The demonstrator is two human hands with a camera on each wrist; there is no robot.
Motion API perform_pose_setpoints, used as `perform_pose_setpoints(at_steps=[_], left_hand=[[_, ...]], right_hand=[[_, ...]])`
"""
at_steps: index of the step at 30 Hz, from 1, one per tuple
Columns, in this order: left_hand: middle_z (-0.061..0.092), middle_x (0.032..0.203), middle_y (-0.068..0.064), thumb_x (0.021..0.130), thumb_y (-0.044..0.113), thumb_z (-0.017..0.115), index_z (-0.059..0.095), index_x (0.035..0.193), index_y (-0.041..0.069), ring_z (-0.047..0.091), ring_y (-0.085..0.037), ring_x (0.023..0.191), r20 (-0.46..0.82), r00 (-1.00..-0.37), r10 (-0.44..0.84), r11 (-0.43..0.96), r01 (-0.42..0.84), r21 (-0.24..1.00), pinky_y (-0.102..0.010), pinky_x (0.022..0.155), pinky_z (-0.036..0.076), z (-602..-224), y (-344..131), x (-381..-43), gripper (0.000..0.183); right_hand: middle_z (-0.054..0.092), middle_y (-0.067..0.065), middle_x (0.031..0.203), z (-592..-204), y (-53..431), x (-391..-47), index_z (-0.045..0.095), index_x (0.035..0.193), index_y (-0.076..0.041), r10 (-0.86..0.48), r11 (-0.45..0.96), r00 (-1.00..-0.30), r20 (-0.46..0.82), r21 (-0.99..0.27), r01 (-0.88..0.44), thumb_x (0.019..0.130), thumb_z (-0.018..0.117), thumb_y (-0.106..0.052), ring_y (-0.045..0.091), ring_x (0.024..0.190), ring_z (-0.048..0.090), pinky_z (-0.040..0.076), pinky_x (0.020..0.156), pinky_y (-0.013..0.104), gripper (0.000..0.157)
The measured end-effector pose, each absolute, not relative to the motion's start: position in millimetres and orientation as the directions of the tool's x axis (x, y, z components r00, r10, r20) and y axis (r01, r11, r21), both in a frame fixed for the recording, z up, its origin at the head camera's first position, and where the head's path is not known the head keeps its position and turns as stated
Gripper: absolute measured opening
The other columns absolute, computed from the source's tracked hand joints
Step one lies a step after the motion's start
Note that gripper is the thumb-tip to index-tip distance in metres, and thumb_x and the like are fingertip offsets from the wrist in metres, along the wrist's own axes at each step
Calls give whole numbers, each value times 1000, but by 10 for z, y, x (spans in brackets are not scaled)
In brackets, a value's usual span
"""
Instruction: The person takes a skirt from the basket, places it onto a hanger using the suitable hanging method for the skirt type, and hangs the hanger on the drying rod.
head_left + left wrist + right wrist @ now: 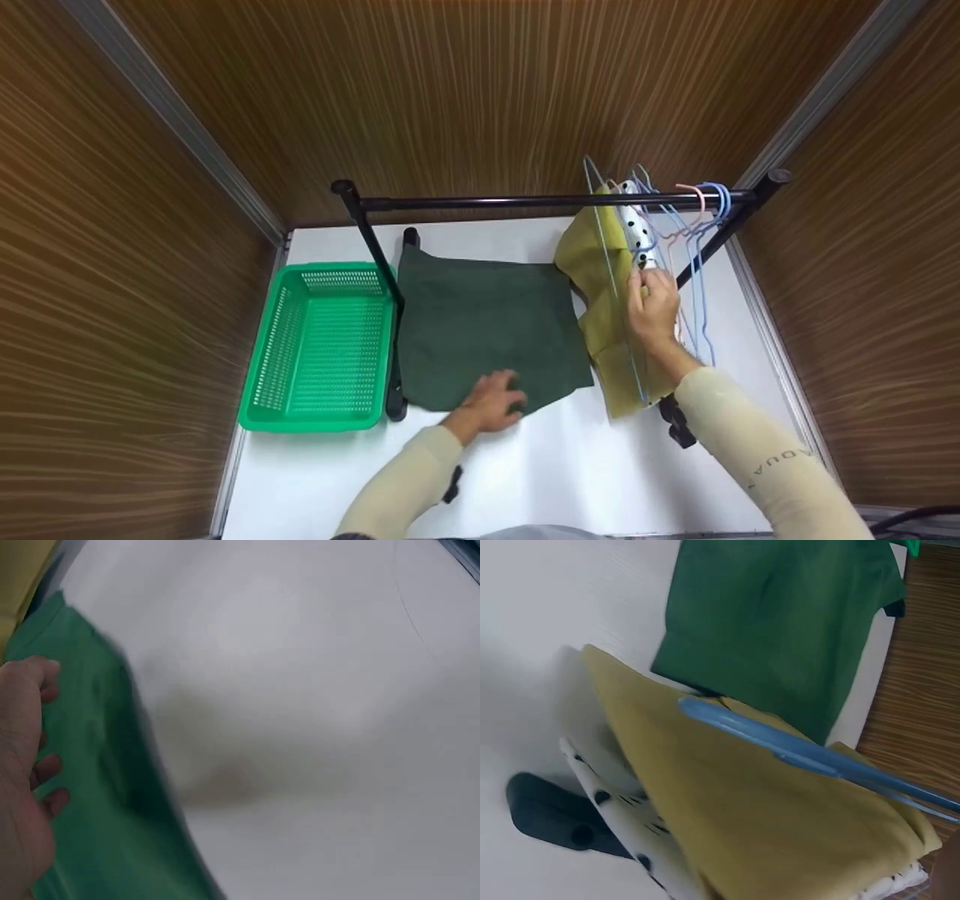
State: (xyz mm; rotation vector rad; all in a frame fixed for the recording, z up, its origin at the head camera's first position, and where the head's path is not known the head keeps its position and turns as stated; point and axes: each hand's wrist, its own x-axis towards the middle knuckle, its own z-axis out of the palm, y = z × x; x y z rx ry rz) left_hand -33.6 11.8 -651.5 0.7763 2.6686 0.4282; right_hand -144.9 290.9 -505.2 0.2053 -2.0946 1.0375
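My right hand point(654, 304) pinches a blue hanger point(780, 741), held sideways in front of a mustard-yellow garment point(592, 240). The yellow garment hangs from the rack, right beside a white garment with black spots point(632, 221). A dark green garment point(487, 322) lies spread flat on the white surface under the rack; its right side meets the yellow cloth. Over the green garment's near edge is my left hand point(493, 401), fingers loosely bent and holding nothing. In the left wrist view, those fingers point(46, 769) overlap the green cloth.
A black rack's bar point(480, 202) runs across above the green garment. Several more hangers, blue point(725, 202) and pink point(701, 199), hang at its right end. To the left, a green plastic basket point(257, 349) stands against the rack's leg. Brown wood-grain panels point(480, 97) enclose the space.
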Motion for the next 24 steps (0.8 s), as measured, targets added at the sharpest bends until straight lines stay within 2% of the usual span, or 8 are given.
perform_pose_setpoints(at_steps=[3,7,11,13,16,19,21,24], left_hand=[[31,158,-9,96,39,60,70,121,34,31,-27,145,-321,-737,595,796,484,365,-49,116,28,-6520,341,-349,28],[17,166,-2,97,48,56,59,137,41,14,-22,153,-490,-683,542,840,466,278,-47,121,17,-6542,552,-349,40],[15,167,0,96,53,54,37,155,25,12,-19,154,-542,-690,480,873,436,219,-43,123,17,-6575,689,-330,67],[24,164,-3,95,54,56,35,155,13,22,-20,151,-492,-727,479,877,421,232,-40,121,24,-6580,708,-300,75],[44,149,-7,95,51,60,48,142,2,41,-20,139,-352,-796,492,867,413,279,-35,113,36,-6578,677,-249,70],[59,120,-5,93,41,68,64,116,5,56,-18,113,-120,-866,485,848,431,309,-29,98,47,-6561,629,-233,43],[61,102,-2,90,29,73,65,100,9,60,-16,97,40,-888,457,837,445,319,-27,86,51,-6548,603,-249,24],[62,90,-1,84,19,80,61,97,11,62,-15,87,185,-900,395,846,435,310,-25,76,53,-6510,571,-309,25]], right_hand=[[58,21,71,-5211,2861,-1370,56,68,7,191,664,-714,674,-624,-412,91,59,0,37,69,51,39,68,44,25],[56,19,69,-5456,2779,-1279,58,70,5,182,694,-750,636,-624,-360,93,60,-5,35,65,51,40,62,45,25],[58,20,68,-5676,2775,-1205,59,67,3,136,785,-789,599,-551,-283,92,62,-9,40,66,56,44,63,51,28],[60,21,67,-5757,2785,-1145,59,63,2,131,818,-832,540,-533,-217,92,64,-12,44,67,58,45,63,54,32],[63,22,66,-5827,2795,-1048,59,58,-3,148,841,-914,377,-535,-85,94,63,-20,47,68,63,47,63,57,40],[66,22,67,-5838,2797,-1006,58,55,-7,154,838,-966,208,-546,16,97,61,-31,46,68,66,48,65,58,49],[66,20,65,-5824,2791,-1013,56,54,-10,150,828,-979,136,-558,49,99,59,-37,44,67,66,49,65,57,53],[64,13,62,-5801,2779,-1061,55,55,-12,119,810,-989,86,-585,47,99,58,-41,37,63,64,49,64,54,53]])
